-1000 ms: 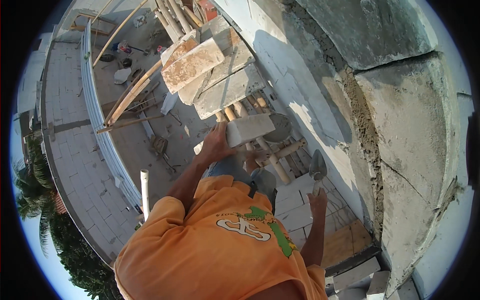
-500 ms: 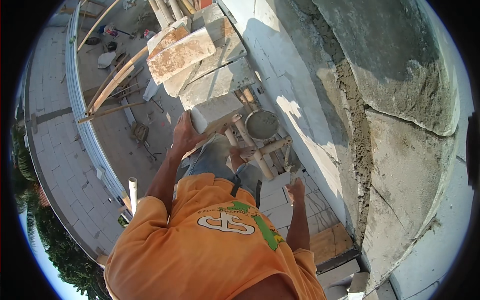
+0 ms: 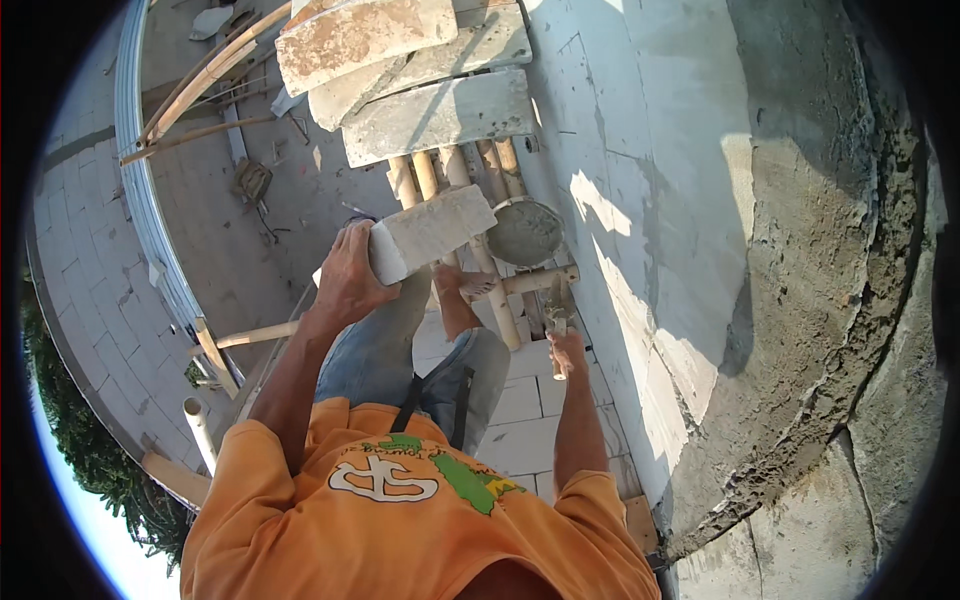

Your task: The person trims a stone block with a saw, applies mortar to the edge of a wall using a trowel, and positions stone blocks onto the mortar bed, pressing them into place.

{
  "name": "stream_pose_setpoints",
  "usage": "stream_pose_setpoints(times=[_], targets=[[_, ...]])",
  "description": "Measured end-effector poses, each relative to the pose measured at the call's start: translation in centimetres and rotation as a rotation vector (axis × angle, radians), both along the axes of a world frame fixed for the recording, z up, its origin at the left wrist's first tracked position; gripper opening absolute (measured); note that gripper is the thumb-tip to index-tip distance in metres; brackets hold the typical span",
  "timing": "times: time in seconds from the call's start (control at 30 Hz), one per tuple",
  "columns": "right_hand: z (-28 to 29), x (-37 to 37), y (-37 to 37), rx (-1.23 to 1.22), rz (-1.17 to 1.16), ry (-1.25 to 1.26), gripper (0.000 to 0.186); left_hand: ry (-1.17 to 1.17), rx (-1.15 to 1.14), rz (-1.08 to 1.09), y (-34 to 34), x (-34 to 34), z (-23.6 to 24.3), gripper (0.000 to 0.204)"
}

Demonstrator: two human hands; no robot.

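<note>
The pale concrete block (image 3: pixel 430 232) sits in your left hand (image 3: pixel 345 280), fingers wrapped round its near end, held out over the bamboo poles (image 3: pixel 480 260). Just past the block's far end there's a round pan (image 3: pixel 524 232) full of wet grey mortar, and stacked slabs (image 3: pixel 420 90) beyond that. Your left arm's stretched forward, elbow bent. Your right hand (image 3: pixel 568 350) is closed on a trowel (image 3: pixel 556 318), close to the plastered wall (image 3: pixel 680 200) on its right.
</note>
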State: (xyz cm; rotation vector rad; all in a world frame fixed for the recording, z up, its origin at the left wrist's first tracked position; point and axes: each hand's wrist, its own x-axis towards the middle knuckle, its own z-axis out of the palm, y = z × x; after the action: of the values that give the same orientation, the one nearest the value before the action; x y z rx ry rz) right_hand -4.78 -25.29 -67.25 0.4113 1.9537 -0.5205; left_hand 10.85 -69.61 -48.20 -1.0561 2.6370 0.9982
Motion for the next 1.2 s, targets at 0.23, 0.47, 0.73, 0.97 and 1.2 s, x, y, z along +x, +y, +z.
stream_pose_setpoints(times=[0.23,0.47,0.73,0.97,1.2], targets=[[-13.4,-0.8,-6.5,0.068,-0.142,-0.165,0.020,-0.092,0.028,0.063,0.9,2.4,-4.0,0.082],[-31.2,-1.5,-2.8,0.024,-0.367,-0.203,0.030,-0.109,0.020,-0.056,0.3,1.5,-5.7,0.088],[-35.4,-1.5,-7.0,0.002,-0.590,-0.162,0.028,-0.196,-0.009,-0.169,-0.5,0.9,-6.1,0.095],[-37.8,3.0,-5.0,0.149,0.155,0.376,0.041,-0.183,0.008,-0.192,-1.8,1.2,-7.1,0.094],[-34.3,0.9,-5.1,0.086,0.184,0.376,0.039,-0.185,0.029,-0.172,-2.7,2.4,-7.4,0.093]])
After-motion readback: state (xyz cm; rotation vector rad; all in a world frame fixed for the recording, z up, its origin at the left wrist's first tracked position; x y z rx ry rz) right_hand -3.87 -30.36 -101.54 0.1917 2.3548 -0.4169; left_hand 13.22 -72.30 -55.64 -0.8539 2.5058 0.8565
